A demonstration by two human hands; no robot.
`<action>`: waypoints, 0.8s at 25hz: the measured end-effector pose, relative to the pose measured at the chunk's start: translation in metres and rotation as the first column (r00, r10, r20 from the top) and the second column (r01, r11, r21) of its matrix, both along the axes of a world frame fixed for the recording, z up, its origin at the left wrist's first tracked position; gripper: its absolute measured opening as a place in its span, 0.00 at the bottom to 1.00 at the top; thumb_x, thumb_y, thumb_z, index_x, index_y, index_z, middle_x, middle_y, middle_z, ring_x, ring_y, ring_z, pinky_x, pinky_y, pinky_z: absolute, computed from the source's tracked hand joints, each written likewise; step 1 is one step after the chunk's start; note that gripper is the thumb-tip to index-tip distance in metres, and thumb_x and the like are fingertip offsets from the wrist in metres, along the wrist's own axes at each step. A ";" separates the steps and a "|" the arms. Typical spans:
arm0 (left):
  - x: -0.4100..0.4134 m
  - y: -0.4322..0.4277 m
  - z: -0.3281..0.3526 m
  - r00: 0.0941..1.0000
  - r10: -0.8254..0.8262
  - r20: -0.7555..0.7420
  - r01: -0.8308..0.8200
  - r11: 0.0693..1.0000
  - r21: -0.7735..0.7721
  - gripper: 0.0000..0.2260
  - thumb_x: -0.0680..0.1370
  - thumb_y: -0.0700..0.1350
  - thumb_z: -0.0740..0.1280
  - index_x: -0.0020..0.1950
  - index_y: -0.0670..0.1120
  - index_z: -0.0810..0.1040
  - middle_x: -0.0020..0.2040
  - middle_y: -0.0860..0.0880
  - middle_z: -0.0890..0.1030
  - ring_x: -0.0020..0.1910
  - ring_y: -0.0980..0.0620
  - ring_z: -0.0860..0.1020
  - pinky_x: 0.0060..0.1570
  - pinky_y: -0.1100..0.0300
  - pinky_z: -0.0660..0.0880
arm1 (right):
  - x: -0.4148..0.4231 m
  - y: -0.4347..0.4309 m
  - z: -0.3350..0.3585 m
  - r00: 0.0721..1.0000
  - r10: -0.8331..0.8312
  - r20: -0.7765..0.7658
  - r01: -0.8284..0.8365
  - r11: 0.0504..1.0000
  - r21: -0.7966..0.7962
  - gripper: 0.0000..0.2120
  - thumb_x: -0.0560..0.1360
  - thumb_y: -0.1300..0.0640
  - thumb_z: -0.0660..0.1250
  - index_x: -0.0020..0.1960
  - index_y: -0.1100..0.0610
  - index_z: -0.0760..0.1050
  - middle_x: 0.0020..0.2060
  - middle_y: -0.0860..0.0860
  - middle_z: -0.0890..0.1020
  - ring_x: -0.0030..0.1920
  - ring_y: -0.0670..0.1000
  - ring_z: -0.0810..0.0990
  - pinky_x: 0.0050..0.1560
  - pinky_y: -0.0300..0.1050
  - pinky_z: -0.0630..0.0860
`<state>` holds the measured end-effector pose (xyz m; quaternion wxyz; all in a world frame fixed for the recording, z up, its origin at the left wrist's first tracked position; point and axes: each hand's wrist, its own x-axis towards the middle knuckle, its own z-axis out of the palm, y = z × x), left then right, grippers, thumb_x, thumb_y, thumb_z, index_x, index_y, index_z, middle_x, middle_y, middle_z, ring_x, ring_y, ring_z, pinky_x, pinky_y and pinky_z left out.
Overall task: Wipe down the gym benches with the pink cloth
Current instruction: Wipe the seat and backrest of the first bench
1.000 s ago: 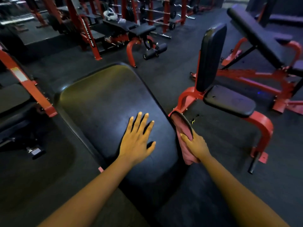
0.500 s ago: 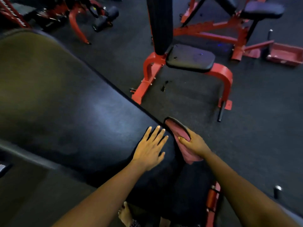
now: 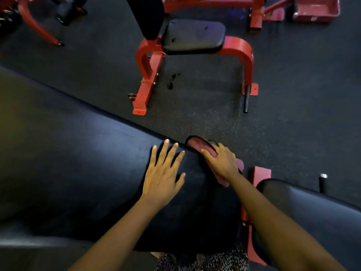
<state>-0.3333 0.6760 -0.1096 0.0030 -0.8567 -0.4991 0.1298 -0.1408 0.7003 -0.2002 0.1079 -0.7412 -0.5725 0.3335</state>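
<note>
- Head view, hands: left hand [image 3: 162, 173] lies flat on the top of the large black bench pad [image 3: 78, 163]. Its fingers are spread and straight, tips near the pad's far edge, and it holds nothing.
- Head view, cloth hand: right hand [image 3: 220, 161] has its fingers bent over the pink cloth [image 3: 196, 144] and holds it against the pad's side edge, just beside the left hand.
- Head view, cloth: it is draped over that edge near the pad's end. One part shows beyond the fingertips, another below the wrist.
- Head view, surroundings:
  - A second black pad [image 3: 312, 212] sits at lower right, with a piece of red frame [image 3: 260, 173] between it and the large pad.
  - A red-framed seat bench [image 3: 193, 36] stands well apart on the dark rubber floor [image 3: 293, 124].
- Progress, judged:
  - Work is on the side edge of the large pad.
  - No streak or sheen shows how much of its top is already wiped, so that cannot be told.
  - Likely left to do: the rest of this edge, the second pad and the seat bench beyond.
</note>
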 end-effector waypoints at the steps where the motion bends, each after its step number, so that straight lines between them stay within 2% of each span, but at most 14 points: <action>1: 0.010 -0.002 -0.007 1.000 -0.021 0.020 0.021 0.999 -0.024 0.27 0.73 0.57 0.52 0.68 0.46 0.72 0.69 0.44 0.71 0.73 0.41 0.62 0.69 0.42 0.53 | 0.006 -0.005 -0.007 0.999 -0.051 -0.001 0.051 0.999 -0.005 0.27 0.76 0.37 0.56 0.70 0.49 0.67 0.67 0.53 0.72 0.67 0.57 0.69 0.65 0.53 0.65; 3: 0.031 -0.008 -0.020 0.996 -0.086 0.005 0.086 0.992 -0.090 0.26 0.77 0.57 0.52 0.73 0.47 0.64 0.74 0.45 0.64 0.76 0.43 0.53 0.73 0.43 0.45 | 0.018 -0.011 -0.021 0.993 -0.113 -0.031 0.112 0.993 -0.031 0.26 0.76 0.38 0.59 0.69 0.51 0.69 0.68 0.55 0.71 0.68 0.57 0.68 0.66 0.53 0.63; 5: 0.049 -0.011 -0.040 0.985 -0.174 -0.016 0.170 0.974 -0.153 0.27 0.79 0.57 0.50 0.76 0.49 0.52 0.78 0.46 0.51 0.76 0.45 0.41 0.72 0.45 0.34 | 0.030 -0.016 -0.035 0.981 -0.185 -0.053 0.185 0.983 -0.020 0.26 0.75 0.39 0.60 0.67 0.52 0.71 0.67 0.55 0.72 0.67 0.57 0.69 0.65 0.53 0.64; 7: 0.064 -0.014 -0.055 0.964 -0.263 -0.027 0.254 0.950 -0.179 0.28 0.80 0.58 0.48 0.77 0.49 0.46 0.78 0.46 0.45 0.75 0.46 0.36 0.70 0.45 0.30 | 0.042 -0.022 -0.052 0.963 -0.259 -0.068 0.257 0.965 -0.045 0.27 0.74 0.37 0.60 0.67 0.52 0.71 0.67 0.55 0.72 0.67 0.58 0.69 0.65 0.53 0.65; 10: 0.075 -0.020 -0.073 0.922 -0.380 -0.076 0.358 0.910 -0.208 0.29 0.80 0.60 0.47 0.76 0.49 0.43 0.78 0.45 0.43 0.75 0.44 0.36 0.70 0.43 0.30 | 0.068 -0.039 -0.084 0.891 -0.429 -0.149 0.396 0.895 -0.204 0.31 0.73 0.34 0.59 0.68 0.53 0.70 0.67 0.55 0.72 0.67 0.59 0.70 0.66 0.54 0.67; 12: 0.075 -0.020 -0.080 0.905 -0.403 -0.135 0.376 0.907 -0.189 0.30 0.79 0.61 0.46 0.76 0.48 0.45 0.78 0.44 0.45 0.76 0.43 0.39 0.71 0.40 0.33 | 0.082 -0.055 -0.102 0.773 -0.575 -0.269 0.489 0.809 -0.327 0.31 0.73 0.33 0.58 0.66 0.54 0.71 0.64 0.57 0.75 0.63 0.60 0.73 0.64 0.55 0.69; 14: 0.075 -0.020 -0.085 0.897 -0.395 -0.200 0.363 0.914 -0.181 0.30 0.78 0.61 0.46 0.76 0.48 0.52 0.77 0.44 0.53 0.76 0.42 0.47 0.71 0.39 0.41 | 0.084 -0.072 -0.115 0.655 -0.686 -0.317 0.563 0.723 -0.401 0.31 0.74 0.34 0.58 0.66 0.55 0.71 0.63 0.59 0.76 0.63 0.61 0.73 0.64 0.55 0.69; 16: 0.076 -0.021 -0.087 0.889 -0.403 -0.215 0.371 0.912 -0.177 0.31 0.76 0.61 0.44 0.75 0.48 0.56 0.76 0.44 0.57 0.76 0.42 0.51 0.72 0.38 0.45 | 0.079 -0.086 -0.121 0.628 -0.715 -0.309 0.586 0.695 -0.417 0.32 0.74 0.34 0.57 0.69 0.55 0.68 0.64 0.59 0.75 0.64 0.61 0.72 0.65 0.54 0.68; 20: 0.077 -0.021 -0.090 0.874 -0.413 -0.257 0.392 0.910 -0.133 0.31 0.76 0.62 0.41 0.76 0.48 0.52 0.77 0.44 0.53 0.76 0.41 0.48 0.71 0.38 0.42 | 0.061 -0.124 -0.114 0.575 -0.766 -0.286 0.661 0.641 -0.390 0.30 0.75 0.37 0.59 0.70 0.55 0.65 0.65 0.58 0.74 0.64 0.61 0.72 0.64 0.50 0.68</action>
